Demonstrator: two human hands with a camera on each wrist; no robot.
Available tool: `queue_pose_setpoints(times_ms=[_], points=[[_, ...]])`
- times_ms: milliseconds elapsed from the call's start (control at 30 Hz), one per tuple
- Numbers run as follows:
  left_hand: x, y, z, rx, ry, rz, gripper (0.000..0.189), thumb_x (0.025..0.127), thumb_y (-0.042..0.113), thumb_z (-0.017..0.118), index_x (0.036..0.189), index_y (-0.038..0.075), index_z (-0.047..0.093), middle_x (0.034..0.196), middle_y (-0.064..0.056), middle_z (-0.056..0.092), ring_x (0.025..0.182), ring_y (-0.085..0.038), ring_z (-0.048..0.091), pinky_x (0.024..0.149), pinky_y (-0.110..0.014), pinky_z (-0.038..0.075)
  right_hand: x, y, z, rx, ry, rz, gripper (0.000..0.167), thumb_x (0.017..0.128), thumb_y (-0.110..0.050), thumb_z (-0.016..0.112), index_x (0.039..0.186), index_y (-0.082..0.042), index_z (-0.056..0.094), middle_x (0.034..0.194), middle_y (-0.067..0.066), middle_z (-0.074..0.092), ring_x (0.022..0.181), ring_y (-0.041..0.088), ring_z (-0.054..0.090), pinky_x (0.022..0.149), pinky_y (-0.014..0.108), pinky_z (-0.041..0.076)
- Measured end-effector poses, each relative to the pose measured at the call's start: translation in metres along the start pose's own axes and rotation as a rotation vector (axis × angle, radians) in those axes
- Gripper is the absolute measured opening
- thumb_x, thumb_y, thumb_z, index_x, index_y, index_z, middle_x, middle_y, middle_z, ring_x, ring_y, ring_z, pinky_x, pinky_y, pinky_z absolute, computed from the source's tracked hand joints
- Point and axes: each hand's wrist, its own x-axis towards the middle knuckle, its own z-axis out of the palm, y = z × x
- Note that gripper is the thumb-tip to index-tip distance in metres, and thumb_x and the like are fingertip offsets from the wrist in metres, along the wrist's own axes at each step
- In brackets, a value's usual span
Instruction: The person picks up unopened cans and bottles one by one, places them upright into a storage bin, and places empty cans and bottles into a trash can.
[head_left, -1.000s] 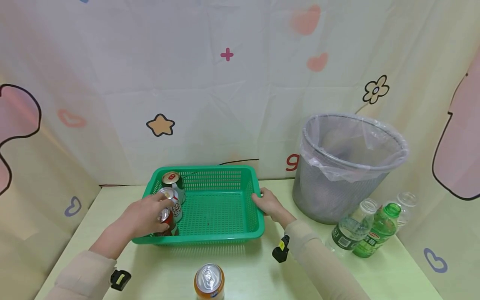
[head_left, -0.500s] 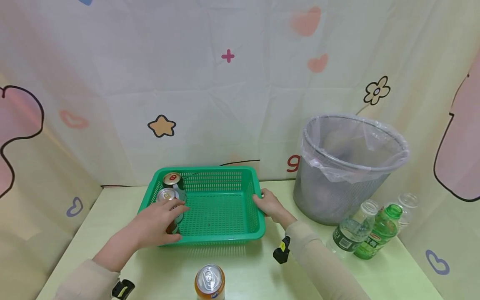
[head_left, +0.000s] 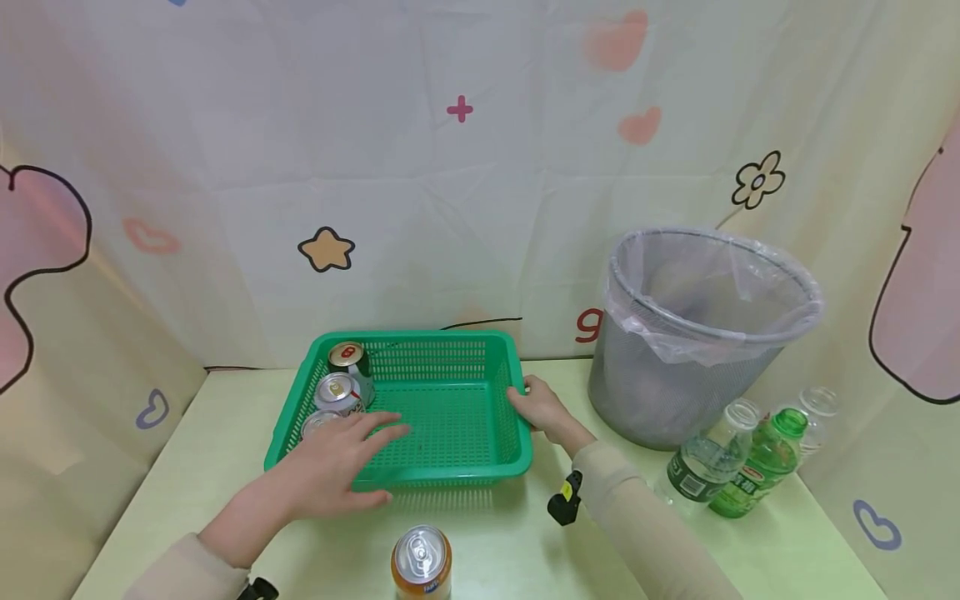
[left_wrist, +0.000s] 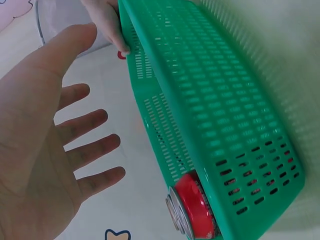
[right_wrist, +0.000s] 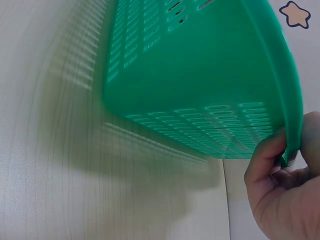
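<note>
A green plastic basket (head_left: 420,475) stands on the table by the curtain. Along its left side several drink cans are lined up, a dark one (head_left: 350,358) at the back, a silver one (head_left: 339,392) in the middle and a red one (left_wrist: 197,205) at the front. My right hand (head_left: 542,408) grips the basket's right rim, thumb over the top and fingers curled under it. Over the front left of the basket my left hand (head_left: 330,467) hovers with fingers spread and nothing in it, partly covering the front can. Nearer me stands an orange can (head_left: 422,562).
A mesh waste bin (head_left: 660,400) with a clear liner stands at the back right. In front of it are a clear bottle (head_left: 697,467) and a green bottle (head_left: 765,462), with another clear bottle (head_left: 817,408) behind. A patterned curtain (head_left: 480,208) closes off the back.
My left hand has let go of the red can at the basket's front left corner, spread its fingers and moved right and toward me. My right hand has kept its grip on the rim.
</note>
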Motion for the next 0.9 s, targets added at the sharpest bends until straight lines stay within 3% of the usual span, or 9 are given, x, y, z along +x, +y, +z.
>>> queue_pose_setpoints(times_ms=[267, 500, 900], points=[[-0.002, 0.018, 0.004, -0.004, 0.006, 0.045, 0.072, 0.078, 0.059, 0.06, 0.136, 0.02, 0.042, 0.138, -0.001, 0.043, 0.123, -0.021, 0.044, 0.097, -0.043, 0.041, 0.0, 0.001, 0.0, 0.014, -0.003, -0.001, 0.034, 0.095, -0.024, 0.046, 0.119, 0.001, 0.045, 0.098, 0.015, 0.056, 0.073, 0.018, 0.061, 0.059, 0.033, 0.054], [-0.001, 0.033, 0.009, -0.016, 0.022, 0.102, 0.071, 0.075, 0.056, 0.064, 0.135, 0.021, 0.044, 0.134, 0.0, 0.046, 0.12, -0.019, 0.046, 0.092, -0.04, 0.044, 0.002, 0.001, -0.001, 0.008, -0.003, -0.001, 0.035, 0.095, -0.024, 0.046, 0.12, 0.001, 0.044, 0.1, 0.015, 0.056, 0.074, 0.017, 0.06, 0.06, 0.032, 0.054], [-0.003, 0.055, 0.026, -0.085, -0.071, 0.188, 0.072, 0.075, 0.062, 0.062, 0.133, 0.023, 0.045, 0.13, 0.003, 0.046, 0.113, -0.017, 0.048, 0.089, -0.039, 0.045, 0.002, 0.002, 0.0, 0.005, -0.003, -0.008, 0.035, 0.095, -0.024, 0.046, 0.12, 0.001, 0.045, 0.1, 0.016, 0.056, 0.075, 0.017, 0.061, 0.061, 0.034, 0.055]])
